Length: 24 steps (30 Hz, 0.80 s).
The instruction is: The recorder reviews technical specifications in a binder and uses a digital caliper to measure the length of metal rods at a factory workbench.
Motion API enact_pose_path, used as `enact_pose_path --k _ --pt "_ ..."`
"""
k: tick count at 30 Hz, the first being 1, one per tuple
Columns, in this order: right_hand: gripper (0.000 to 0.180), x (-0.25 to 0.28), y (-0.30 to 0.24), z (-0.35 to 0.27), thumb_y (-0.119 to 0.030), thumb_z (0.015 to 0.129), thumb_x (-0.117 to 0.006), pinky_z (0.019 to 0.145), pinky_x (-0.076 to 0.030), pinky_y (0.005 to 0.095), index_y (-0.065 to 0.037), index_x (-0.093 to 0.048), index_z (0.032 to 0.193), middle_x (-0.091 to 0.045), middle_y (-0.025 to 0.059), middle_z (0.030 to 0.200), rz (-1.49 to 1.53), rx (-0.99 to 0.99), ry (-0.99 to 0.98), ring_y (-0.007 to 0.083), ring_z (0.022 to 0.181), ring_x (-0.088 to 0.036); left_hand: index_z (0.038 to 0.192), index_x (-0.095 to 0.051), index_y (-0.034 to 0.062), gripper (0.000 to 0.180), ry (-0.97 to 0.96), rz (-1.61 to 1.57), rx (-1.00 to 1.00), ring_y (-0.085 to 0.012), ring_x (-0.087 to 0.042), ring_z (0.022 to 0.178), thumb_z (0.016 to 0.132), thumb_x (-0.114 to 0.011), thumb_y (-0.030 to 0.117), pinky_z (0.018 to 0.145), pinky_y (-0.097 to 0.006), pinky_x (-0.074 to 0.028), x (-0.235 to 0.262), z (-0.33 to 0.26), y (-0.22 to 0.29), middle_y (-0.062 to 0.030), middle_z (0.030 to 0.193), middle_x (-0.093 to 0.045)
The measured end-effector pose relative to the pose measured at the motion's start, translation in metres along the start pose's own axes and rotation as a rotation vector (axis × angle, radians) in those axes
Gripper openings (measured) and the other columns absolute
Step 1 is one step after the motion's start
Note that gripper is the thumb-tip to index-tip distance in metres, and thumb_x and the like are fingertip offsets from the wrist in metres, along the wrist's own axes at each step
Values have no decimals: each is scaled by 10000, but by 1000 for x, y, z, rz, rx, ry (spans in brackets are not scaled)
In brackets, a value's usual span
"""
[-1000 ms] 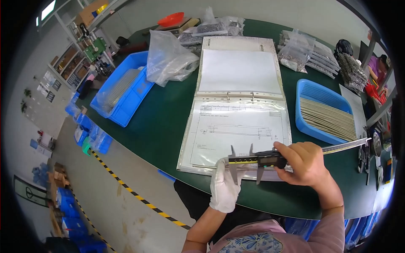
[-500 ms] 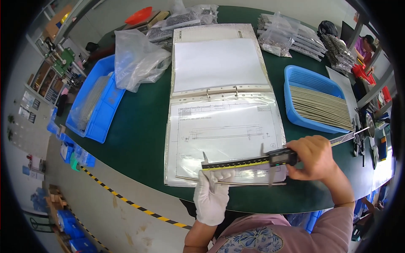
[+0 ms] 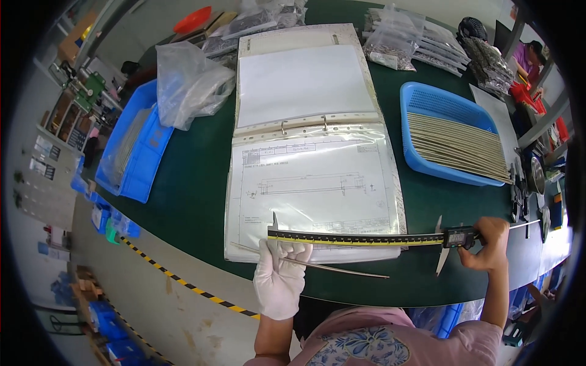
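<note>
My left hand point(image 3: 281, 277), in a white glove, holds the fixed-jaw end of a long digital caliper point(image 3: 360, 238) and a thin metal strip point(image 3: 323, 265) beneath it. My bare right hand point(image 3: 487, 244) grips the caliper's sliding head with its display, drawn far out to the right so the jaws stand wide apart. The strip lies along the beam between the jaws, over the lower edge of an open ring binder point(image 3: 308, 146) showing a line drawing in a plastic sleeve.
The green table point(image 3: 183, 177) has a blue basket of stacked metal strips point(image 3: 455, 137) at right, a blue bin point(image 3: 131, 152) with a clear plastic bag point(image 3: 186, 82) at left, and bagged parts point(image 3: 397, 39) at the back. Another person point(image 3: 528, 58) is at the far right.
My right hand has slid the caliper head far to the right, opening the jaws wide. The thin strip now shows under the beam in my left hand.
</note>
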State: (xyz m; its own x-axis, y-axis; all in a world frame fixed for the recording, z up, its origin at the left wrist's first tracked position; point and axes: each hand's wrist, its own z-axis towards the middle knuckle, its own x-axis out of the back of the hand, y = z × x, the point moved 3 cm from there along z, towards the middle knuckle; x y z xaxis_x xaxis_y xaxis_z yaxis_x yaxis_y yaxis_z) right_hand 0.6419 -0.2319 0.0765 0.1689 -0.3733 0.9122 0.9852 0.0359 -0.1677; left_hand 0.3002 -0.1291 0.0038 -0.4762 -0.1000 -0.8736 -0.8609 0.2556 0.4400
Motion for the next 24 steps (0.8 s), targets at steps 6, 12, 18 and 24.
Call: enact_pose_path --k 6,12,18,24 --pt "418 -6 11 -11 -372 511 -715 398 -306 307 -44 -464 576 -384 66 452 212 -153 -72 216 386 -397 1168 -474 -5 394 131 571 -48 -267 -618 868 966 -364 314 821 -404 -502 0 -11 32 -120 991 -561" --pt "389 -19 -2 -4 -287 527 -796 421 -339 277 -20 -547 661 -439 66 493 320 -337 -227 159 423 -433 1219 -410 8 355 316 659 -271 -248 -620 869 930 -467 206 762 -371 -536 12 -22 53 -94 980 -555" --pt "364 -28 2 -4 -218 570 -802 456 -377 277 -17 -580 777 -481 68 531 442 -359 -329 159 461 -465 1155 -461 10 274 363 592 -251 -215 -639 850 941 -441 179 704 -329 -562 25 -31 64 -67 905 -568" --pt "338 -31 -1 -9 -207 630 -774 453 -365 282 -8 -585 828 -476 73 530 313 -205 -375 147 459 -453 1180 -459 24 276 294 492 -336 -212 -630 862 945 -433 166 739 -346 -551 23 -32 60 -53 889 -552"
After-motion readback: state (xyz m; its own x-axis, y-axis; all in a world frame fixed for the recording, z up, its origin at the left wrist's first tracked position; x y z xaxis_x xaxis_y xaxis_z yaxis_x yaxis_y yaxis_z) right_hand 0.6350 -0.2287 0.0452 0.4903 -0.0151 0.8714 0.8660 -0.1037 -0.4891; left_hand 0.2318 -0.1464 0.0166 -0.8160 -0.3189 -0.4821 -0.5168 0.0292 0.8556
